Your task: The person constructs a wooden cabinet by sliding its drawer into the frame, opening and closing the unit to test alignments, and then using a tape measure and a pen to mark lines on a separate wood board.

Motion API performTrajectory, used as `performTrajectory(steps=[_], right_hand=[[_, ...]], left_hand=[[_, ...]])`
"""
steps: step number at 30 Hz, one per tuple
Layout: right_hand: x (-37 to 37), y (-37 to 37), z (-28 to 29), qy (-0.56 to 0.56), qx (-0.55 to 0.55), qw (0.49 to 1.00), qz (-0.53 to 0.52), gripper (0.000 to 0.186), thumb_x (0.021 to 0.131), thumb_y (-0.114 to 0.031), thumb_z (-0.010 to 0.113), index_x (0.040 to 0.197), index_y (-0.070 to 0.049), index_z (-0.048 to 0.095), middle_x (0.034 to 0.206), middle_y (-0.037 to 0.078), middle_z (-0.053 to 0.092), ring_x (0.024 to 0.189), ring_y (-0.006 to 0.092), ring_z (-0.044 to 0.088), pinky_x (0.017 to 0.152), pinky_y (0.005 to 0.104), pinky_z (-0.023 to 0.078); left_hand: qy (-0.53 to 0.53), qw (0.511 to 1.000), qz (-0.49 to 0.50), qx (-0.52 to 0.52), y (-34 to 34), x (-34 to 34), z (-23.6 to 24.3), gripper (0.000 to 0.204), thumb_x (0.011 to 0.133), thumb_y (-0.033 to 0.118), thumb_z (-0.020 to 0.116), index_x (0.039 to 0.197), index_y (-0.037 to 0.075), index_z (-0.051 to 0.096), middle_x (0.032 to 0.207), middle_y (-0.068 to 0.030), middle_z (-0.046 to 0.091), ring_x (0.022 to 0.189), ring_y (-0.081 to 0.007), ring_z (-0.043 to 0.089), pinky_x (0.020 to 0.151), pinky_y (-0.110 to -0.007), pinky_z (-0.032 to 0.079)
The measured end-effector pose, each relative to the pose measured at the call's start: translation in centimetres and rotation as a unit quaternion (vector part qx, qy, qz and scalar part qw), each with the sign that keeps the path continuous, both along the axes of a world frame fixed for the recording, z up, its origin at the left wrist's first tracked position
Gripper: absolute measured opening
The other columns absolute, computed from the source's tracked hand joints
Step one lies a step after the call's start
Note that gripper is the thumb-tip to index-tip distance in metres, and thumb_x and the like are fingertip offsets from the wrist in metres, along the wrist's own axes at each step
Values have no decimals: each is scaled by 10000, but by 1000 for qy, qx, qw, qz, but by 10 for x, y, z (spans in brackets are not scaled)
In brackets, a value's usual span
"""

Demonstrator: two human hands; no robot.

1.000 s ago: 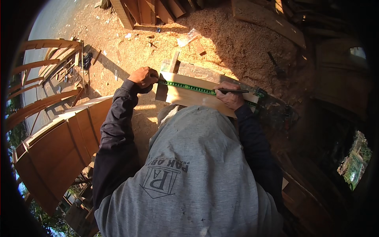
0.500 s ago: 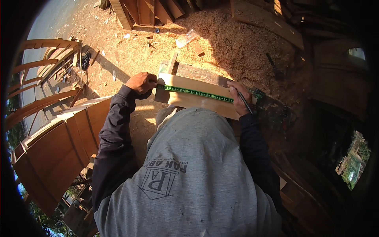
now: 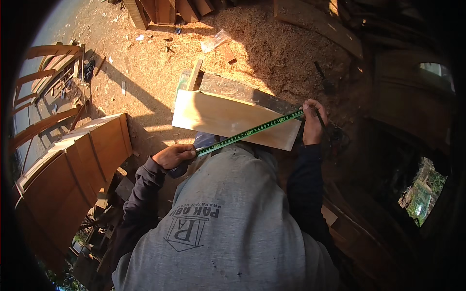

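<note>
My left hand [image 3: 173, 156] is closed on one end of a green tape measure [image 3: 249, 132], just below the board, with a dark object under the fingers. My right hand [image 3: 314, 121], beside the board's right end, grips the tape's other end along with a dark pencil [image 3: 321, 119]. The tape runs slanting up to the right across the pale wooden board [image 3: 216, 109], which lies on a worn wooden bench [image 3: 230, 86]. A short wooden batten [image 3: 195, 72] rests at the bench's left end.
A curved plywood structure [image 3: 68, 179] stands at the left, with bent timber ribs [image 3: 46, 126] behind it. Stacked planks [image 3: 165, 10] are at the top. A long board [image 3: 315, 26] lies upper right. Sawdust, scraps and a plastic bag [image 3: 216, 41] lie on the ground [image 3: 145, 72].
My left hand has dropped down toward my body; my right hand has moved right and slightly up. The tape, earlier lying along the board, now slants across it and past its lower edge.
</note>
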State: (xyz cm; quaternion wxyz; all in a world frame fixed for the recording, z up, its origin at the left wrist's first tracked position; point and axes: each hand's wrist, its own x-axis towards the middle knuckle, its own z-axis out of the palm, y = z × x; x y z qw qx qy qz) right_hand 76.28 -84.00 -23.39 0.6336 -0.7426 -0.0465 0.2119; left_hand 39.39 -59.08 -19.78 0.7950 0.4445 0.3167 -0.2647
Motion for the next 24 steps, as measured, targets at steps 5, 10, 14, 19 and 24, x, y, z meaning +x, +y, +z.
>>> performTrajectory(steps=[5,10,14,19,24], right_hand=[[8,49,-12,37,6,984,174,151,897,-13,677,1028,-21,603,913,27,638,749,95,605,640,233,501],[-16,85,-25,45,-34,933,356,136,838,-36,721,940,-36,631,809,34,641,707,100,596,645,237,501],[-34,90,-38,-107,-17,887,449,145,797,-64,742,912,-31,662,811,59,648,709,128,604,662,271,496],[-44,95,-42,-134,-29,876,463,128,802,-60,738,912,-20,687,780,58,652,698,122,610,659,271,490],[-47,90,-44,-106,3,882,460,104,857,2,714,950,-29,682,842,2,649,775,71,582,711,227,481]], left_hand=[[15,998,43,54,-84,9,-12,257,1030,275,512,884,66,553,779,81,428,765,-43,388,707,-232,358],[-48,969,237,48,-169,47,-29,270,1033,293,490,956,68,618,796,43,507,795,-70,468,777,-231,401],[-48,943,325,45,-177,73,-49,285,1037,280,476,947,54,626,798,33,522,785,-80,476,775,-235,410],[-28,936,337,94,-167,74,-63,308,1032,255,472,882,39,633,775,15,561,766,-82,509,755,-244,429],[15,939,312,142,-163,78,-69,300,1016,243,492,876,17,631,747,12,563,722,-95,497,691,-258,426]])
